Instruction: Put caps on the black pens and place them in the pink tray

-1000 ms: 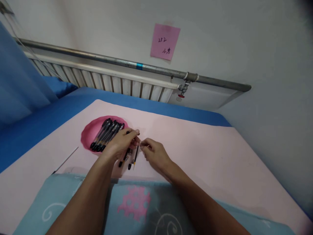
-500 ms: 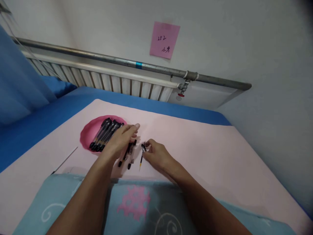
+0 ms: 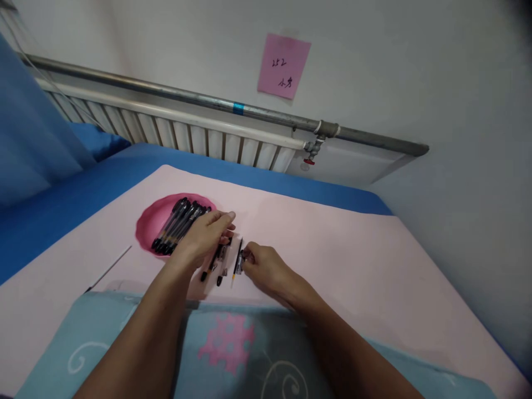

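My right hand is closed in a pinch on a short clear-and-black pen cap, partly hidden by the fingertips. Just left of that lies a pen refill, with a dark tube and a yellowish end. My left hand hovers palm-down above several black pen parts, thumb stretched out and apart from the bent fingers. Whether its fingertips touch the parts is hard to tell. Behind the left hand, a pink oval basket contains several black-capped clear pens lying side by side.
A thin white refill-like stick with a dark tip lies on the pink tabletop, left of the basket. A teal patterned cloth covers the near edge. Beyond the table are a radiator and a metal pipe.
My right hand has shifted slightly downward, with the pen cap now lower and beside the refill. The refill appears moved a little left. My left hand has barely moved.
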A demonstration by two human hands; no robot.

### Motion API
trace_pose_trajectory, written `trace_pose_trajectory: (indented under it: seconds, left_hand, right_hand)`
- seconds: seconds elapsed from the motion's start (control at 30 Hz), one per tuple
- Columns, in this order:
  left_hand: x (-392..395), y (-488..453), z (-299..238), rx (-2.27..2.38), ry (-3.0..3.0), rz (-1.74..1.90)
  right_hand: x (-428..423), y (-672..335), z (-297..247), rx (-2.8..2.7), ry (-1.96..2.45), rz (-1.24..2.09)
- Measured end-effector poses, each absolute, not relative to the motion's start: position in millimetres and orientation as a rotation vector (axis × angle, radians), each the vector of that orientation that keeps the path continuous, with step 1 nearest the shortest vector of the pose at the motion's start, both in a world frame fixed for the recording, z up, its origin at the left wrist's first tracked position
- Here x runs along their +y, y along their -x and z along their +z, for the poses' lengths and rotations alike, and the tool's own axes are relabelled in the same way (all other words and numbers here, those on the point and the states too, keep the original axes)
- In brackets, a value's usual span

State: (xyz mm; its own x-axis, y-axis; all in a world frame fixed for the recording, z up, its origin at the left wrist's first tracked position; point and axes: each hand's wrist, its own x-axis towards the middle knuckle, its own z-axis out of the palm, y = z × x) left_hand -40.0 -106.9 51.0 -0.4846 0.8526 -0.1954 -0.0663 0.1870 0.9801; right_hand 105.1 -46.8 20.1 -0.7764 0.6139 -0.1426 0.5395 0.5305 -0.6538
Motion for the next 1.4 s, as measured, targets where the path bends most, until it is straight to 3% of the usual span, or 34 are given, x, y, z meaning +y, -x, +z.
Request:
trace_pose_trajectory:
  seconds: [0.37, 0.8, 0.97, 1.17, 1.4]
  left_hand:
    - [-107.0, 41.8, 48.5, 1.678, -0.791, 1.42]
    - [-110.5, 51.9, 53.7, 1.685, -0.755, 1.479]
    - [-127.1, 85.9, 58.7, 2.07, -0.675, 1.547]
    - [-140.3, 117.5, 55.3, 2.716, -0.815, 1.107]
    - [-125.2, 102.0, 49.6, 2.896, -1.056, 0.443]
  right_hand:
    - [-49.3, -101.6, 13.1, -2.546, 0.838, 1.26]
    - [-49.4, -99.7, 11.1, -2.613, 0.887, 1.144]
    - [-42.3, -100.8, 9.4, -2.57, 0.938, 1.067]
    - [-24.5, -105.5, 5.2, -2.443, 1.022, 1.035]
    - [-21.6, -106.4, 3.6, -2.458, 0.997, 1.032]
